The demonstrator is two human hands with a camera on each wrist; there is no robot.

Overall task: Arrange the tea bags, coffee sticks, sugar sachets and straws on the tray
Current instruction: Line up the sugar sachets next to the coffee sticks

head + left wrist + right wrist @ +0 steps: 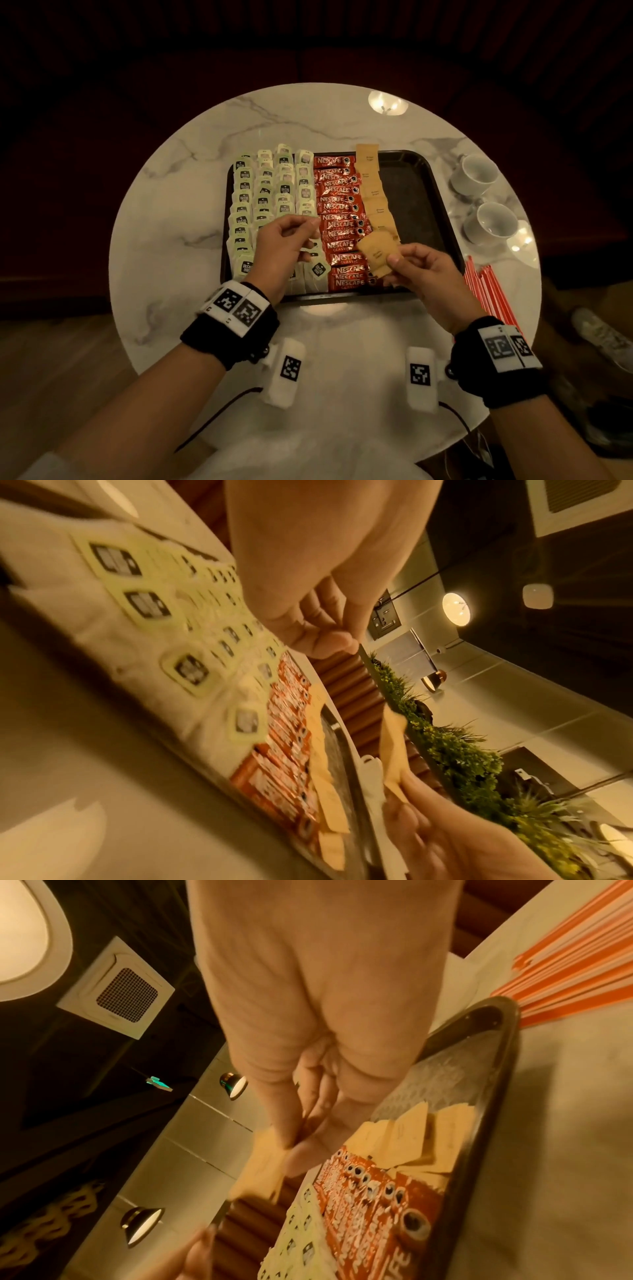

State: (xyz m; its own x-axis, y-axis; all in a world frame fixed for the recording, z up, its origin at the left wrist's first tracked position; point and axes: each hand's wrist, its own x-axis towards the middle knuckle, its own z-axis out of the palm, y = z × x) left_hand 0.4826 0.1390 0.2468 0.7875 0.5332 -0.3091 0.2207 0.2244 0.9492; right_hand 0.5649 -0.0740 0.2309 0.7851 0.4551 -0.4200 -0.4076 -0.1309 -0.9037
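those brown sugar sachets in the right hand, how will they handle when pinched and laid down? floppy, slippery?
Probably light and limp: the brown paper sugar sachets fan out and bend above the right hand, which pinches them. Likely to slide: those already laid on the dark rectangular tray sit in a wavy, overlapping column. Hardly fragile, and too flat to roll.

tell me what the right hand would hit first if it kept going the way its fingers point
Probably the left hand: the right hand, holding brown sugar sachets, points left across the coffee sticks. Relative height is unclear.
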